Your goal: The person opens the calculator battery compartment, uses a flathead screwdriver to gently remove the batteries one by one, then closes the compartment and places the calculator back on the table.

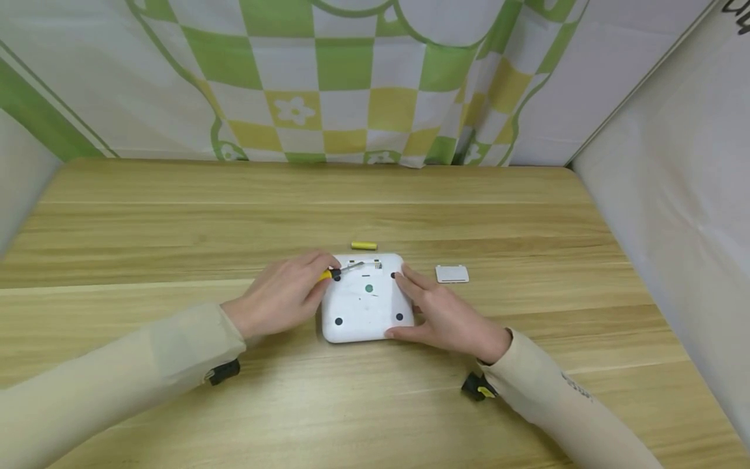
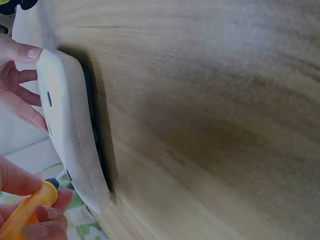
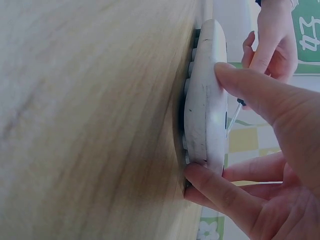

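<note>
A white calculator [image 1: 375, 306] lies face down on the table, its keys [image 3: 188, 86] showing beneath it in the right wrist view. My left hand [image 1: 287, 290] grips the yellow handle of a screwdriver [image 2: 31, 212], whose metal shaft reaches over the battery compartment [image 1: 377, 266] at the calculator's far edge. Whether the tip touches anything inside is too small to tell. With thumb and fingers spread along the right side, my right hand [image 1: 448, 319] holds the calculator. Beyond the far edge lies a yellow battery [image 1: 364, 246].
A white battery cover [image 1: 452, 274] rests on the wooden table [image 1: 176, 228] to the right of the calculator. Behind the table hangs a green, yellow and white checked curtain [image 1: 346, 65]. A pale wall panel [image 1: 674, 195] borders the right side.
</note>
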Available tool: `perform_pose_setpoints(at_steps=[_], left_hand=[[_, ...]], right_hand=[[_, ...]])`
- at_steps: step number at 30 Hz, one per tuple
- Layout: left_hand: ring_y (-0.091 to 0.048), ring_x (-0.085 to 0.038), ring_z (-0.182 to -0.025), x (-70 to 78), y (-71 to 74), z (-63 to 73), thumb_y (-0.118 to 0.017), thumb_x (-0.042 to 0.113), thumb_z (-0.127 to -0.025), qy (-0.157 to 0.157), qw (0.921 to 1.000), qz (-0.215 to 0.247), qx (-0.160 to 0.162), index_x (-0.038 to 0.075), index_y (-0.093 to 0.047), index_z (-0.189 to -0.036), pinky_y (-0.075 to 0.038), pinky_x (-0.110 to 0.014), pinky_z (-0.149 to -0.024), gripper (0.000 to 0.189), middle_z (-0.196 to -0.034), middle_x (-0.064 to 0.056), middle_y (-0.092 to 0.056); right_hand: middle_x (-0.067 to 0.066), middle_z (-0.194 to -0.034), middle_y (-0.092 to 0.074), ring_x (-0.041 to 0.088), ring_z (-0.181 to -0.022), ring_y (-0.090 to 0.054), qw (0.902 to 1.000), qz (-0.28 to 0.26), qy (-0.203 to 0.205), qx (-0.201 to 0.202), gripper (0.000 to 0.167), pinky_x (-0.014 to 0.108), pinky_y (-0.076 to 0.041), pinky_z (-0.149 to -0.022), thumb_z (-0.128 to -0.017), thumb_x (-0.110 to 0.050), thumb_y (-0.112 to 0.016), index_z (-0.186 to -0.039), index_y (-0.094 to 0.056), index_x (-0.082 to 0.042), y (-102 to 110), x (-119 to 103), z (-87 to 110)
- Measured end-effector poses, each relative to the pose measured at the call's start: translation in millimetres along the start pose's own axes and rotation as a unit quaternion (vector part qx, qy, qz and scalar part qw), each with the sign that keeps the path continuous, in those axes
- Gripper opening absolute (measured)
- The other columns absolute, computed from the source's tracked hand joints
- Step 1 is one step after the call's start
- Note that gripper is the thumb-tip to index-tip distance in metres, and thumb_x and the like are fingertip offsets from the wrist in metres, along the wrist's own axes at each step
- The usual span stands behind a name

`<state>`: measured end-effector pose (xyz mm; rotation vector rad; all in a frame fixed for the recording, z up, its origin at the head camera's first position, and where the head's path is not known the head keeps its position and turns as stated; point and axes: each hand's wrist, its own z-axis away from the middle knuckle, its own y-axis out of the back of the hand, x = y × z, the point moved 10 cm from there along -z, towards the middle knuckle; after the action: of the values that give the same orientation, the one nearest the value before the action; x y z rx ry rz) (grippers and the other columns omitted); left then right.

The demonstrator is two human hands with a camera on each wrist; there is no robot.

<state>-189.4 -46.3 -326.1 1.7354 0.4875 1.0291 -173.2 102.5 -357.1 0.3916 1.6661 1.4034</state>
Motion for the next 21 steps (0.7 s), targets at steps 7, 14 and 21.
perform_pose_setpoints(at_steps=[7,14,21], left_hand=[[-0.062,-0.022,-0.085,-9.1,0.3,4.2,-0.058,0.010,-0.092,0.035,0.9992,-0.004,0.017,0.000,-0.056,-0.124,-0.053,-0.035,-0.067,0.034,-0.119,-0.015,-0.061],[-0.054,-0.020,-0.070,-20.0,4.9,10.7,-0.059,0.009,-0.090,0.074,0.9965,-0.001,0.040,-0.002,-0.054,-0.123,-0.045,-0.028,-0.053,0.035,-0.109,-0.014,-0.058],[-0.056,-0.021,-0.074,-25.5,9.5,17.9,-0.061,0.007,-0.087,0.094,0.9941,0.003,0.054,-0.003,-0.056,-0.121,-0.048,-0.033,-0.057,0.036,-0.104,-0.014,-0.059]], right_hand=[[0.030,-0.148,-0.032,0.033,-0.128,-0.048,1.0000,0.001,-0.003,0.000,0.086,0.034,-0.047,-0.097,-0.079,-0.043,-0.076,-0.139,-0.042,0.007,-0.4,0.8,0.0],[0.029,-0.148,-0.033,0.032,-0.127,-0.049,1.0000,0.004,-0.005,0.001,0.086,0.033,-0.048,-0.097,-0.078,-0.043,-0.077,-0.139,-0.043,0.007,0.0,0.7,0.2],[0.030,-0.148,-0.032,0.032,-0.125,-0.051,1.0000,0.004,-0.004,-0.002,0.086,0.033,-0.049,-0.096,-0.079,-0.043,-0.076,-0.139,-0.042,0.008,0.3,-0.3,0.3]])
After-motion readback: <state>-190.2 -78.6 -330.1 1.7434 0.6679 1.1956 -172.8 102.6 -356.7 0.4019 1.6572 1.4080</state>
